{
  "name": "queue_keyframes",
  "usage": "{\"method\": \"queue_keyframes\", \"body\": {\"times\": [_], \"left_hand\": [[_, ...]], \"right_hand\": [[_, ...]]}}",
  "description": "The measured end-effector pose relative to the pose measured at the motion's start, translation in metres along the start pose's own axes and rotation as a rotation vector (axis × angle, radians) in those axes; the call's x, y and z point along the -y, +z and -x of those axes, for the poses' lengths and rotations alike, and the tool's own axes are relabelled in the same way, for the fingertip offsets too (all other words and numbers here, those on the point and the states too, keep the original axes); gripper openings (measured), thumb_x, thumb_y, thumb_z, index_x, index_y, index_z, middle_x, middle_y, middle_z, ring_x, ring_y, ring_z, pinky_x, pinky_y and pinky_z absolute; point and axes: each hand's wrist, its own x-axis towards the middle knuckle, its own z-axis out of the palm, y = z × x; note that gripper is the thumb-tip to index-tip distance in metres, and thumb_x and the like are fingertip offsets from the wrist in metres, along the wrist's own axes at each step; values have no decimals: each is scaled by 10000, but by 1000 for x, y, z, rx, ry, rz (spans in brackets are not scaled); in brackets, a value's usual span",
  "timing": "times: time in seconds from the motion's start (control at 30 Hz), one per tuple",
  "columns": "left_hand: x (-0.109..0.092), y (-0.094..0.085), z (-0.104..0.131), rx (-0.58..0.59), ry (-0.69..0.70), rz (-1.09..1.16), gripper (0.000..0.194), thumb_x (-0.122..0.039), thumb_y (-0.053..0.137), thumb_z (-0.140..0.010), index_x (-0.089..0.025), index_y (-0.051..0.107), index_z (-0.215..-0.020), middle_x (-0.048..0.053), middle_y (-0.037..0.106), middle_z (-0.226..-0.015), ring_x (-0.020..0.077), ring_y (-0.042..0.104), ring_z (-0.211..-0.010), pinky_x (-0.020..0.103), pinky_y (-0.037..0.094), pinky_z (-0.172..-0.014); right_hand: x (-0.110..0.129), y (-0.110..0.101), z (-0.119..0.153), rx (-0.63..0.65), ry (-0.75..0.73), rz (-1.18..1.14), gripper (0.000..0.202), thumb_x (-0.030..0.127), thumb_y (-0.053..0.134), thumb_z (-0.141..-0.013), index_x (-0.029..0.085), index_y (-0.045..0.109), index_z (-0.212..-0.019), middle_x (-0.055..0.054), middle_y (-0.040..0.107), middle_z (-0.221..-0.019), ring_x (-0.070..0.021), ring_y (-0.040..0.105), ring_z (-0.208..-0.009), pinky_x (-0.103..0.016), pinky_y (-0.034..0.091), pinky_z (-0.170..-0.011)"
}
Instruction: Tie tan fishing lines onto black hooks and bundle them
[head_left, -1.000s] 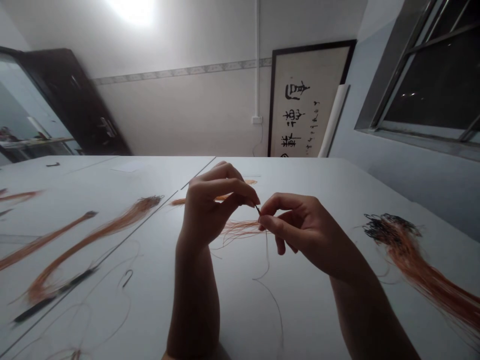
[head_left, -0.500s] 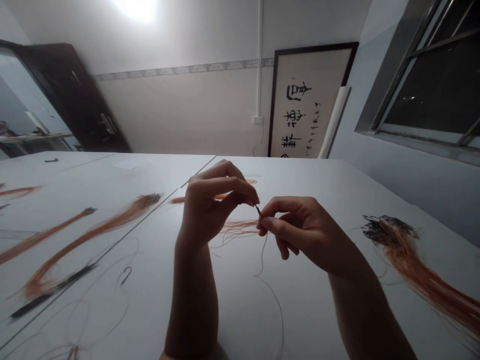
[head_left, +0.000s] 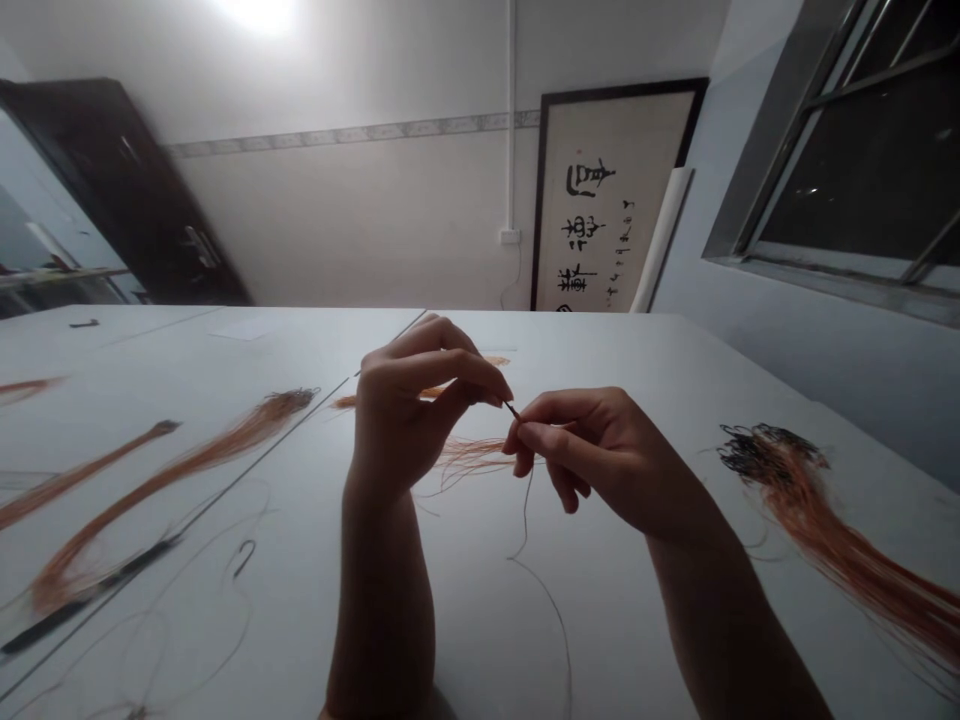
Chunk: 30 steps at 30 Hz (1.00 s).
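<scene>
My left hand [head_left: 424,385] is raised above the white table, thumb and fingertips pinched on one end of a small dark fish hook [head_left: 511,410]. My right hand [head_left: 589,445] pinches the hook's other end, its lower fingers curled. Most of the hook is covered by the fingertips. From under my right hand a thin line [head_left: 526,515] hangs and runs down across the tabletop. Behind the hands lies a spread of orange strands [head_left: 472,455], partly hidden.
A bundle of dark hooks with orange lines [head_left: 776,455] lies at the right. More orange bundles [head_left: 172,470] lie at the left, near a loose hook [head_left: 244,558] and a black rod-like thing [head_left: 90,598]. A framed calligraphy [head_left: 607,200] leans behind the table [head_left: 495,640].
The whole view has shifted slightly. My right fingertips have moved a little along the hook, nearer to my left fingertips; both hands keep their pinch.
</scene>
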Motion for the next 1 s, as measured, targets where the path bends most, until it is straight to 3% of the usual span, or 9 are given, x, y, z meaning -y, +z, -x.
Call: {"method": "queue_keyframes", "body": {"times": [0.57, 0.8, 1.0], "left_hand": [[-6, 1, -1, -6, -15, -30, 180, -90, 737, -799, -232, 716, -691, -21, 581, -667, 93, 554, -648, 258, 440, -570], [-13, 2, -2, -18, -6, -51, 142, -100, 764, -775, -219, 727, -706, -17, 580, -665, 101, 553, -648, 266, 448, -580], [-27, 3, 0, -50, -124, 6, 127, -102, 796, -740, -208, 747, -788, -8, 611, -698, 105, 578, -667, 248, 464, -564]], "right_hand": [[2, 4, 3, -67, -18, 49, 228, 234, 575, -935, 141, 705, -771, 7, 664, -687, -24, 517, -458, -120, 404, -415], [0, 3, 2, -70, -39, -64, 230, 152, 541, -901, 138, 667, -710, 23, 619, -632, -30, 521, -437, -122, 407, -398], [0, 4, 3, -66, -24, -171, 238, 129, 511, -900, 139, 653, -710, 24, 606, -638, -31, 518, -440, -117, 409, -393]]}}
